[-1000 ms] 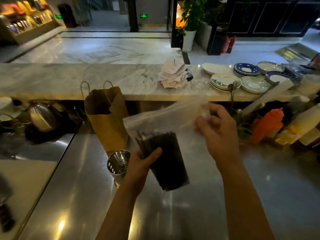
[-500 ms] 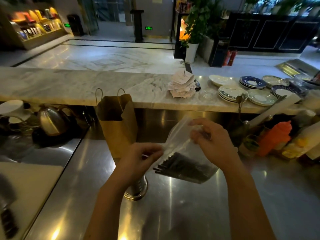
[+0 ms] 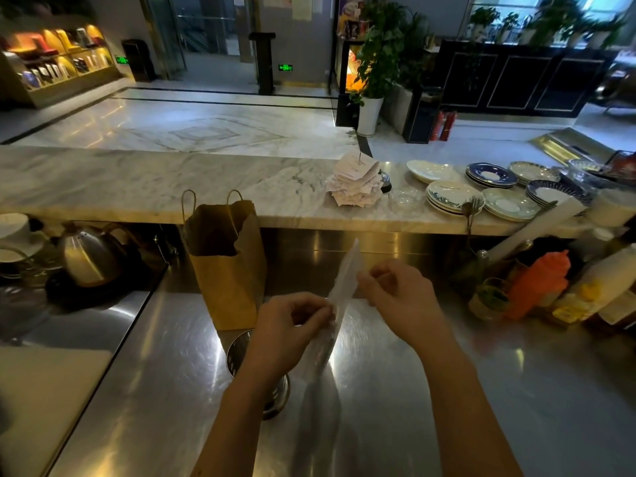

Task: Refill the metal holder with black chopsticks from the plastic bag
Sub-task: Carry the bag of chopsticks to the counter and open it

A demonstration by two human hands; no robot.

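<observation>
A clear plastic bag (image 3: 346, 280) stands on edge above the steel counter, its top pinched between both hands. My left hand (image 3: 292, 325) grips its left side, my right hand (image 3: 395, 297) its right side. The bag's lower part hangs blurred below the hands, and the black chopsticks inside cannot be made out. The perforated metal holder (image 3: 237, 352) stands on the counter just left of the bag, mostly hidden behind my left wrist.
A brown paper bag (image 3: 227, 266) stands right behind the holder. A kettle (image 3: 89, 259) sits at the left; an orange bottle (image 3: 537, 284) and other sauce bottles crowd the right. Stacked plates (image 3: 451, 197) and a pile of receipts (image 3: 354, 184) lie on the marble ledge.
The bag has turned from flat and tilted to edge-on and upright. Both hands have closed in on its top, above the holder. The view has tipped upward.
</observation>
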